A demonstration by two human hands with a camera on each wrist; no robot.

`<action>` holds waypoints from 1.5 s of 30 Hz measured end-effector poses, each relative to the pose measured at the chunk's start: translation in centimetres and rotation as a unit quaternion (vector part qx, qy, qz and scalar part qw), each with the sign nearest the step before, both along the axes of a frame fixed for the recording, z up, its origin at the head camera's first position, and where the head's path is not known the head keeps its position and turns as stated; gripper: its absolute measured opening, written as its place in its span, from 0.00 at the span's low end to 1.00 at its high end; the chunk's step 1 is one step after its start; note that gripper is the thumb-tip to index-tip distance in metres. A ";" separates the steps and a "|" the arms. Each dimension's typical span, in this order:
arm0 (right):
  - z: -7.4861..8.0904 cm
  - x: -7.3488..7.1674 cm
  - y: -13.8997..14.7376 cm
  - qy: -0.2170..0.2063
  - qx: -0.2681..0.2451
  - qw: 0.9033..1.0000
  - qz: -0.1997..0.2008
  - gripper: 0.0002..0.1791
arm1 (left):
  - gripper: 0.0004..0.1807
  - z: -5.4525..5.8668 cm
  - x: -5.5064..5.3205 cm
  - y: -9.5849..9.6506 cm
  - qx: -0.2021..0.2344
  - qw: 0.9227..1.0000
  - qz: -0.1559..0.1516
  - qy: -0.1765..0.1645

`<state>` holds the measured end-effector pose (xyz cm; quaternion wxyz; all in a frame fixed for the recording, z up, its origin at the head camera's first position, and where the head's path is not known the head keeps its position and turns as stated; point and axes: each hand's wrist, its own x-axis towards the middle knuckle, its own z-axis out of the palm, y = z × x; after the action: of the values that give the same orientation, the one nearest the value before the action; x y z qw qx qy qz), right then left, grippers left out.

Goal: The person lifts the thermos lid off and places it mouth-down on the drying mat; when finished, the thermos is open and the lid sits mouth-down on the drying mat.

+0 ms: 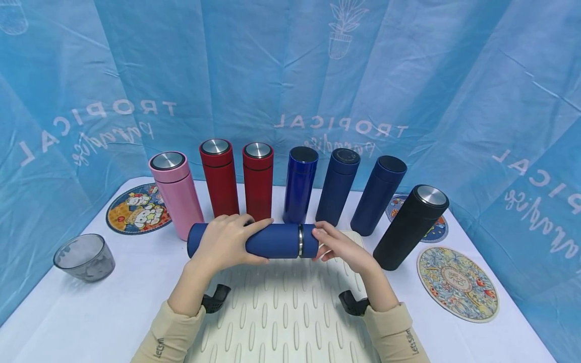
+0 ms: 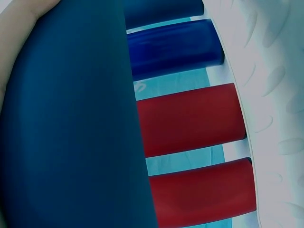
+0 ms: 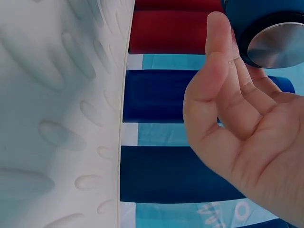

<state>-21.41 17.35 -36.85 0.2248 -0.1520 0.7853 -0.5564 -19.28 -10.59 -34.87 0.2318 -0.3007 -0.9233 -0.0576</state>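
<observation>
A dark blue thermos (image 1: 272,241) lies on its side, held level above the ribbed cream mat (image 1: 272,302). My left hand (image 1: 227,239) grips its body from above, thumb on the near side and fingers over the top. At the right end, past a silver ring, is the blue lid (image 1: 310,241). My right hand (image 1: 338,246) has its fingertips at this lid end, the fingers loosely bent. From the right wrist, the metal disc (image 3: 280,45) on the lid's end shows beside the fingers. The blue body (image 2: 71,123) fills much of the left wrist view.
Upright behind stand a pink thermos (image 1: 177,196), red ones (image 1: 220,181), several blue ones (image 1: 336,189) and a black one (image 1: 408,229). A grey glass cup (image 1: 86,259) is at left. Round patterned coasters (image 1: 458,285) lie at both sides, before a blue curtain (image 1: 281,75).
</observation>
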 end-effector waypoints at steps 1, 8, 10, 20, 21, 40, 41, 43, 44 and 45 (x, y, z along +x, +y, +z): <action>0.0 0.0 0.0 0.000 -0.002 1.000 0.001 0.30 | 0.44 0.0 0.0 0.0 0.000 1.000 0.001 -0.001; 0.1 0.3 0.4 0.020 -0.040 0.999 0.020 0.36 | 0.44 0.1 0.0 0.0 -0.003 1.000 0.007 -0.011; 0.1 0.3 0.4 0.026 -0.051 0.998 0.025 0.38 | 0.44 0.1 0.0 0.0 -0.004 1.000 0.008 -0.011; 0.2 0.4 0.2 0.068 -0.060 0.995 0.033 0.49 | 0.44 0.1 0.0 -0.1 -0.005 1.000 0.003 0.000; 0.2 0.3 0.2 0.072 -0.060 0.995 0.032 0.50 | 0.44 0.1 0.0 -0.1 -0.006 1.000 0.003 0.000; 0.2 0.3 -0.4 -0.031 0.016 0.999 -0.027 0.36 | 0.44 0.1 0.0 0.0 -0.013 1.000 -0.002 0.003; 0.2 0.3 -0.4 -0.029 0.015 0.999 -0.026 0.35 | 0.44 0.0 0.0 0.1 -0.013 1.000 -0.002 0.002; 0.1 0.2 -0.4 -0.025 0.011 0.999 -0.022 0.32 | 0.44 0.0 0.0 0.1 -0.014 1.000 -0.001 -0.002; 0.0 0.2 -0.4 -0.025 0.009 0.999 -0.021 0.31 | 0.44 0.0 0.0 0.1 -0.014 1.000 -0.001 -0.002; 0.0 0.2 -0.3 -0.027 0.008 0.999 -0.018 0.30 | 0.44 0.0 0.0 0.1 -0.013 1.000 -0.001 -0.004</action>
<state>-21.24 17.03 -36.83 0.2366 -0.1209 0.7862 -0.5579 -19.24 -10.50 -34.88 0.2246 -0.3041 -0.9246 -0.0470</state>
